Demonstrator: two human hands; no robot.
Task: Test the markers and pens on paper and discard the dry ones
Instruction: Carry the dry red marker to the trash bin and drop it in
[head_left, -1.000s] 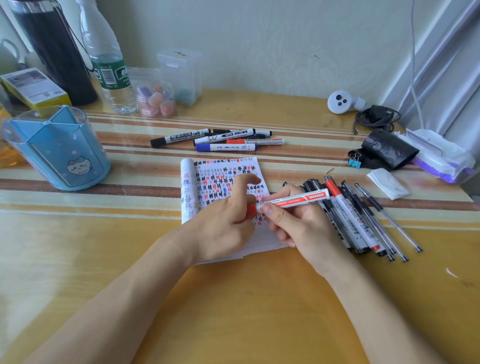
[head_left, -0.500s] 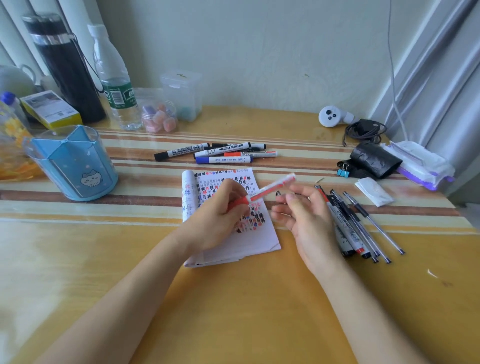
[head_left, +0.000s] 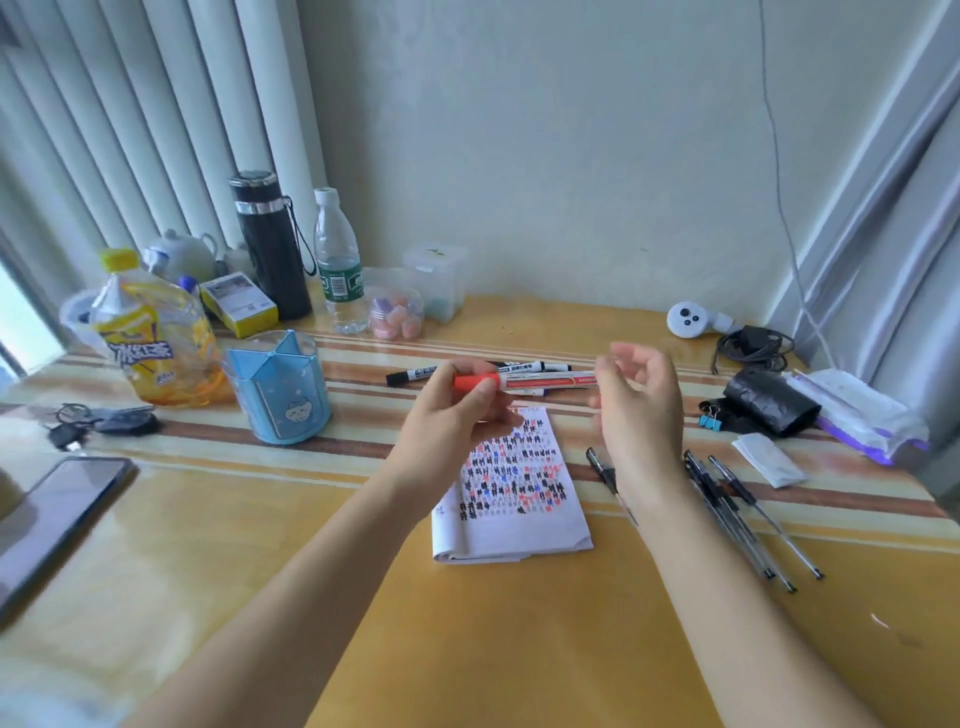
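My left hand (head_left: 457, 410) grips a red-capped white marker (head_left: 540, 382) by its capped end and holds it level above the desk. To the right of the marker's other end, my right hand (head_left: 636, 410) is raised with fingers loosely curled and apart, holding nothing. Below lies a folded paper (head_left: 511, 499) covered in black, blue and red test marks. Beyond the hands, several capped markers (head_left: 415, 375) lie in a row. Several thin pens (head_left: 748, 514) lie on the desk to the right of my right forearm.
A blue pen holder (head_left: 283, 395) stands left of the paper. Behind it are a yellow drink bottle (head_left: 150, 343), a black flask (head_left: 270, 249) and a water bottle (head_left: 337, 265). A phone (head_left: 57, 519) lies at left. A black pouch (head_left: 769, 400) and tissue pack (head_left: 852, 415) sit at right.
Both hands rose from the paper. The marker went from tilted over the paper to level and higher in my left hand. My right hand let go of it. The view tilted up.
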